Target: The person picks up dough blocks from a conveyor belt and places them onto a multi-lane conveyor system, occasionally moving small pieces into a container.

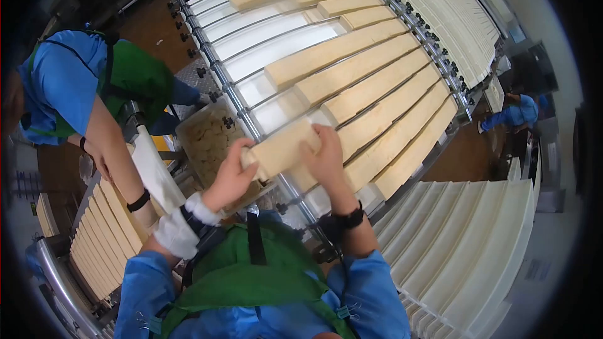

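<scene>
A short, pale yellow block (286,146), which looks like tofu or dough, is between my two hands at the near end of the table. My left hand (231,177) grips its left end, fingers curled round it. At its right end my right hand (325,156), slightly blurred, closes over the block with thumb and fingers. Long strips (370,105) of the same pale material lie side by side on the white surface (251,91), separated by thin metal rods. The underside of the block is hidden.
A metal rail (217,66) with black knobs edges the table. Beside it stands a bin (183,130) of broken pale pieces. At left a co-worker's arm (113,150) reaches over another row of strips (103,232). White ribbed sheets (458,238) fill the lower right.
</scene>
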`<state>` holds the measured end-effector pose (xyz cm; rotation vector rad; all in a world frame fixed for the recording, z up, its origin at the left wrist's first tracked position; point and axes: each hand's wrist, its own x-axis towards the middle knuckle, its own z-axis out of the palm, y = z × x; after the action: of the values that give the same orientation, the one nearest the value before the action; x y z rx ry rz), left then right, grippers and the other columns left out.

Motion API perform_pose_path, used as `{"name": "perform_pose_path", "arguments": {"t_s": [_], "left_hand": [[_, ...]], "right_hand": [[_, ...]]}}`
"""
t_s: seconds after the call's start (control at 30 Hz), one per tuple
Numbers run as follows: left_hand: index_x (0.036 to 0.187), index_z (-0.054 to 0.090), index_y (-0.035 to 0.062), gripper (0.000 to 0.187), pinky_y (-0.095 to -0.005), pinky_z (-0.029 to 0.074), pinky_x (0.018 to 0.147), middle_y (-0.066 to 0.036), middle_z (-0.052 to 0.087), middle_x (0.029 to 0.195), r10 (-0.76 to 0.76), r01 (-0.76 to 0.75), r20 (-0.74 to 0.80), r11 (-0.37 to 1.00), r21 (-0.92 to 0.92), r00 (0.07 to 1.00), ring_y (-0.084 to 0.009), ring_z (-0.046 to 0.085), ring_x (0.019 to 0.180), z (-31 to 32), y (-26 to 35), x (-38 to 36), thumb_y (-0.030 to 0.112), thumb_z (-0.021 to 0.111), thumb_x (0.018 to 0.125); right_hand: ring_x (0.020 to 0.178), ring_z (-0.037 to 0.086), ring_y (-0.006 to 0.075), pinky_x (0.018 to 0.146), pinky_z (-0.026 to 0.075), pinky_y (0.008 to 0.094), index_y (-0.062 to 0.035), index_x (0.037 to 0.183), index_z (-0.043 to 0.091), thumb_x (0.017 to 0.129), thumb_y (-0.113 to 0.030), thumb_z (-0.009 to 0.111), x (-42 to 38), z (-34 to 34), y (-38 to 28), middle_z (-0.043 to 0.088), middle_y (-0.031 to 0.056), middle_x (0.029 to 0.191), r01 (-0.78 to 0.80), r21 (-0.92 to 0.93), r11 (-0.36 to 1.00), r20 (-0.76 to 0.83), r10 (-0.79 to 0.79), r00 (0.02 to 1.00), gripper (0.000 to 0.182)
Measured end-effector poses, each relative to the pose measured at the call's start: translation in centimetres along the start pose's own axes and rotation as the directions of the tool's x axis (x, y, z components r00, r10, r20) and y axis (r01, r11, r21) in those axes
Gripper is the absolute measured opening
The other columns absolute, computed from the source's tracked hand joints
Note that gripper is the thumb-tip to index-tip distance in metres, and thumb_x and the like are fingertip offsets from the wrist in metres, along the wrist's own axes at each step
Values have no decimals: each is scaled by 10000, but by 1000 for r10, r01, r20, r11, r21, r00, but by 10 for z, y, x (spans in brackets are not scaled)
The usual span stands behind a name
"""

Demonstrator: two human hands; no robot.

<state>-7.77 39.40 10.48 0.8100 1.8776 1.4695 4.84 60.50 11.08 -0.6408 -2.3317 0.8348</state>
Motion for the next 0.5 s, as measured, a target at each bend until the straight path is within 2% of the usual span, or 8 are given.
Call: {"name": "perform_pose_path", "arguments": {"t_s": [0.07,0.2,0.23,0.3,0.33,0.4,0.43,0.5], "left_hand": [[1322,412,127,474,-423,498,844,-240,610,987,-8,9,-5,998,64,1000,-370,646,962,21,-12,34,54,589,889],[1262,439,137,426,-487,501,810,-272,640,949,-219,204,30,944,261,975,-472,638,948,43,-1,70,67,587,869],[1260,433,138,431,-483,489,749,-249,622,868,-186,175,14,947,271,983,-445,636,858,49,-3,74,56,586,866],[1254,421,141,441,-474,464,625,-203,584,707,-126,126,-17,948,294,992,-390,631,680,64,-14,80,32,584,859],[1253,422,141,439,-477,462,613,-202,586,699,-55,62,-31,949,309,998,-397,629,669,72,-15,84,32,581,860],[1251,423,142,434,-484,459,589,-201,590,682,88,-65,-53,937,343,995,-411,626,646,86,-13,95,32,576,860],[1252,424,141,437,-485,460,592,-203,589,682,15,7,-65,945,326,998,-412,625,647,89,-10,99,30,574,857],[1254,424,139,442,-487,464,600,-206,586,681,-125,146,-90,947,287,988,-415,624,651,89,1,104,27,570,852]], "right_hand": [[1004,587,431,918,469,488,62,1160,597,797,-209,702,23,10,43,617,255,1063,-52,-5,999,71,52,996,465],[1051,569,428,956,446,495,63,1217,578,792,-216,693,40,21,84,612,254,1100,-155,-87,984,244,172,954,521],[1073,561,429,972,437,499,63,1237,567,790,-215,691,42,21,85,609,256,1119,-178,-116,977,295,205,933,541],[1138,524,448,1006,413,509,79,1263,532,772,-205,694,35,12,69,579,286,1188,-124,-217,968,184,166,969,590],[1171,506,457,1023,400,515,87,1276,514,764,-200,696,31,4,54,563,302,1223,-97,-267,959,133,136,982,615],[1224,460,487,1061,364,538,111,1315,463,743,-182,702,12,-6,24,499,335,1303,-107,-204,973,164,142,976,686],[1251,437,502,1080,345,549,123,1334,437,733,-173,705,-2,-8,11,468,351,1344,-115,-174,978,178,146,973,722],[1296,390,514,1106,305,570,140,1360,402,717,-157,717,-33,-9,-8,408,359,1393,-26,-211,977,243,78,967,775]]}}
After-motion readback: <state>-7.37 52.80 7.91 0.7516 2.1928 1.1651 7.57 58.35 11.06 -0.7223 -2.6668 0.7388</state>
